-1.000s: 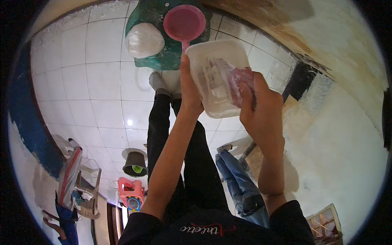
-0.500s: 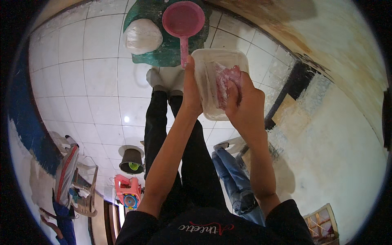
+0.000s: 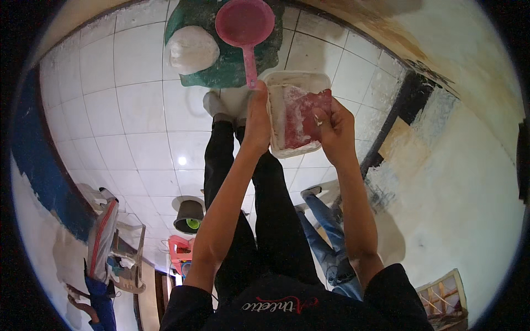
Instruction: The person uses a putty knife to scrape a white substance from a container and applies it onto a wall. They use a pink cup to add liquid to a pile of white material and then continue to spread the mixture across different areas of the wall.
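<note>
My left hand (image 3: 257, 122) grips the left side of a translucent white plastic tub (image 3: 298, 79), held up in front of me. White paste is smeared along its inner walls and rim. In my right hand (image 3: 338, 131) is a flat red scraper (image 3: 302, 115), pinched between thumb and fingers at its right edge. The scraper's face is streaked with white paste and lies over the tub's opening. Some white paste sticks to my right thumb. How deep the tub is filled cannot be seen behind the scraper.
On the tiled floor ahead, a green sheet (image 3: 237, 69) bears a pink dipper (image 3: 244, 25) and a white plastic-wrapped bundle (image 3: 193, 51). A dark bucket (image 3: 189, 214) stands at lower left. A patched wall (image 3: 441, 182) runs along the right. Other people are behind me on both sides.
The red scraper has turned to lie flatter, showing more of its face. My right hand has shifted to the scraper's right edge. The tub is tilted slightly differently.
</note>
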A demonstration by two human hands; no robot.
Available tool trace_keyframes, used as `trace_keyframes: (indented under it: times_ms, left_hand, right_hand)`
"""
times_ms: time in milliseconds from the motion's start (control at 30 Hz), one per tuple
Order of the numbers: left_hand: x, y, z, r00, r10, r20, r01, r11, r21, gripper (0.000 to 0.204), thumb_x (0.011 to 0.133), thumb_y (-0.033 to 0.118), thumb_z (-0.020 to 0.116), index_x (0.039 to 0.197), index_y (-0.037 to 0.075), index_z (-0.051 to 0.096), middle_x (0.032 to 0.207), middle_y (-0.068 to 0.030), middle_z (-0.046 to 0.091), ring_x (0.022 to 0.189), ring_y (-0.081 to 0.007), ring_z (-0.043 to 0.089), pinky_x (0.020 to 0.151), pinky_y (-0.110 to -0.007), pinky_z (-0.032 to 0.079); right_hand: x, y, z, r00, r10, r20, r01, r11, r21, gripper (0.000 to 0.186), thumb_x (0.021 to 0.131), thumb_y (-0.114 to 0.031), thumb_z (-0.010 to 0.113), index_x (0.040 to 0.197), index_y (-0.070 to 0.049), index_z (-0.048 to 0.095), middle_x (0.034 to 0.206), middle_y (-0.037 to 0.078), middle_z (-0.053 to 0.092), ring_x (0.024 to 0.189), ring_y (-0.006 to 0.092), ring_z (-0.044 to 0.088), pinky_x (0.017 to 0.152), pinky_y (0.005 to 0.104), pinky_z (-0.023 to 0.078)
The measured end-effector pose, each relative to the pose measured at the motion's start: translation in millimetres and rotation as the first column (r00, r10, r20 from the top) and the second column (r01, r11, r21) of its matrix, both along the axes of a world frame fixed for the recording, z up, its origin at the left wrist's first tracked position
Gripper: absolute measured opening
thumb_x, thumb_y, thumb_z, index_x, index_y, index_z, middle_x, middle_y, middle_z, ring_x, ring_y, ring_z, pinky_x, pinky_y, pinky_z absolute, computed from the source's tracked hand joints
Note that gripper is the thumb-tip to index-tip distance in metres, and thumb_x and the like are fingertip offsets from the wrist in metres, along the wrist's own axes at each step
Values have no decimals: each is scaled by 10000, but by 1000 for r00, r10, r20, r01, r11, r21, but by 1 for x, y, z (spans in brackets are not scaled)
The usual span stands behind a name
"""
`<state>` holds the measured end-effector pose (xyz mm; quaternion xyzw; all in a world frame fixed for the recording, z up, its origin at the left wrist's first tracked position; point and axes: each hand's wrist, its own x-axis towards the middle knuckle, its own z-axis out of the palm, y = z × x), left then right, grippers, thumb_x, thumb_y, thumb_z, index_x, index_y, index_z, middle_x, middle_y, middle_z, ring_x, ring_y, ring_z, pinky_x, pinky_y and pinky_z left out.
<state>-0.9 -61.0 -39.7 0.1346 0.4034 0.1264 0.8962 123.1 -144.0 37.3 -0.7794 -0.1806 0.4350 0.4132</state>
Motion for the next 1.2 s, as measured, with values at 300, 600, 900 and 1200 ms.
trace_keyframes:
  times_ms: [300, 600, 900, 1200]
  left_hand:
    - [-6, 13, 29, 990, 136, 29, -135, 991, -26, 731, 962, 643, 331, 1378, 47, 405, 1310, -151, 517, 1180, -282, 538, 991, -413, 470]
    - [-5, 9, 21, 978, 208, 9, -208, 978, -6, 705, 969, 639, 320, 1335, 48, 437, 1245, -142, 532, 1136, -272, 539, 973, -411, 460]
    - [-6, 4, 10, 976, 215, -24, -211, 973, 96, 735, 957, 670, 298, 1337, 57, 439, 1259, -133, 526, 1154, -260, 529, 985, -412, 452]
    - [-1, -1, 1, 998, 43, -42, -34, 982, 185, 763, 946, 676, 329, 1379, 52, 398, 1297, -146, 513, 1197, -268, 516, 1020, -407, 439]
  right_hand:
    - [-2, 8, 33, 961, 85, 264, -79, 996, -31, 218, 931, -31, 495, 1120, 15, 595, 939, 157, 702, 799, 253, 698, 710, 334, 548]
    - [-35, 21, 25, 937, 194, 291, -182, 981, -68, 242, 870, -25, 519, 1110, -18, 557, 830, 234, 662, 713, 427, 660, 595, 418, 531]
    - [-24, 14, 14, 975, 70, 209, -83, 995, 52, 180, 865, 3, 541, 1034, 5, 602, 816, 206, 664, 701, 308, 689, 619, 346, 517]
    - [15, -6, -11, 962, -78, -260, 87, 996, 22, 221, 920, 4, 534, 1126, 16, 615, 1013, 107, 686, 908, 151, 634, 822, 302, 518]
